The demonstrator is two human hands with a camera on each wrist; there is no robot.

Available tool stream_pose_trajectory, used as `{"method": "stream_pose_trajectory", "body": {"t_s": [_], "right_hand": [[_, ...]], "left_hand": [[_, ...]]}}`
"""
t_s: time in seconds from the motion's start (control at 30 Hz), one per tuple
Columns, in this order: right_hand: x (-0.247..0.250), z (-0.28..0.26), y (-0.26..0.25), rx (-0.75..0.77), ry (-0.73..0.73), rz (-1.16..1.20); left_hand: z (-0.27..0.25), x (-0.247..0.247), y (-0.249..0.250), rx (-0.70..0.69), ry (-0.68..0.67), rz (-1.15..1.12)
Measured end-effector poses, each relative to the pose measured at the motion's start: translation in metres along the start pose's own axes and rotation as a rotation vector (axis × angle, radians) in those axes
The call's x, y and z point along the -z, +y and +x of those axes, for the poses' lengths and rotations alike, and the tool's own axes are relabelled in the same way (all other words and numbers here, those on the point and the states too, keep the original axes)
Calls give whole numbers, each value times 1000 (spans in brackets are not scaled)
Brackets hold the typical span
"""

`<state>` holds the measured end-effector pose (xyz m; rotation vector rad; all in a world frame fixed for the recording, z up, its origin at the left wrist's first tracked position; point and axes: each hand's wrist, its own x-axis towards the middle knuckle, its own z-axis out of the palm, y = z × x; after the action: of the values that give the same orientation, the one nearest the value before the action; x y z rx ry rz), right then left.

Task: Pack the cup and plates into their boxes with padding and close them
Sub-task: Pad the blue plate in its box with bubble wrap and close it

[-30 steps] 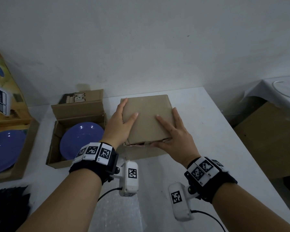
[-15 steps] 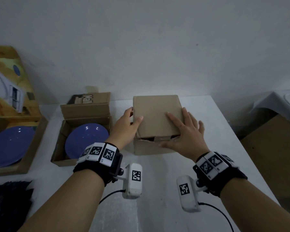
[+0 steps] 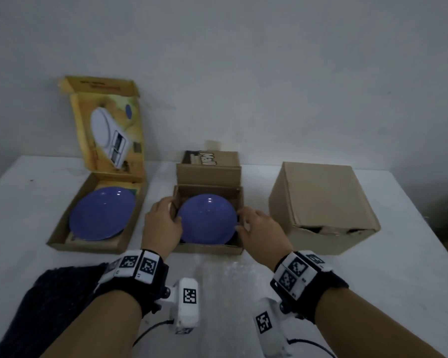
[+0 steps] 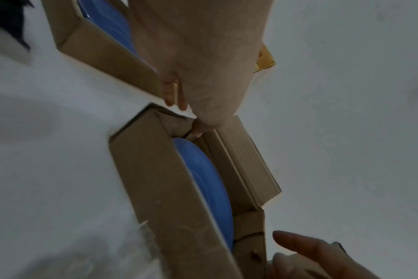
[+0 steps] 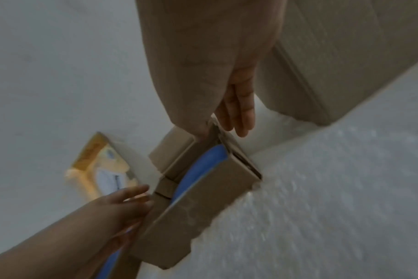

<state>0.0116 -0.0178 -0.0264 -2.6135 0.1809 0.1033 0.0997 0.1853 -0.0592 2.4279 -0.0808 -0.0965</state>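
L hand (image 3: 162,224) at centre of head view, fingers loosely spread, fingertips on left wall/side flap of the middle box (image 3: 209,250); actual pinch on the flap unclear, views blurred. R hand (image 3: 260,232) relaxed, fingers nearly straight, touching box's right wall. Small blue plate (image 3: 208,219) lies inside that box, between both hands. Large blue plate (image 3: 102,217) in open yellow box (image 3: 88,244), left of frame. Closed brown box (image 3: 321,205) at right, apart from R hand.
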Motion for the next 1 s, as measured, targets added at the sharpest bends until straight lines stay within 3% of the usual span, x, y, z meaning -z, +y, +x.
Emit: {"method": "stream_pose_trajectory", "body": {"t_s": [0.13,0.27,0.4,0.5,0.6,0.77,1.0], "right_hand": [[-25,10,-6,-204,-27,53],[-34,7,-14,-255,53,54],[-41,0,-18,-298,90,34],[-41,-4,-20,-287,137,49],[-31,-13,-24,-157,211,38],[-31,-39,-27,62,-248,-157],[-38,-52,-17,117,-395,-358]], "left_hand": [[-3,4,-25,-57,-173,-125],[-3,7,-34,-106,-246,-234],[-2,7,-41,-65,-281,-242],[5,4,-45,-46,-282,-172],[16,1,-41,-21,-261,-139],[15,-11,-38,-28,-246,-160],[12,-19,-44,-12,-180,-122]]}}
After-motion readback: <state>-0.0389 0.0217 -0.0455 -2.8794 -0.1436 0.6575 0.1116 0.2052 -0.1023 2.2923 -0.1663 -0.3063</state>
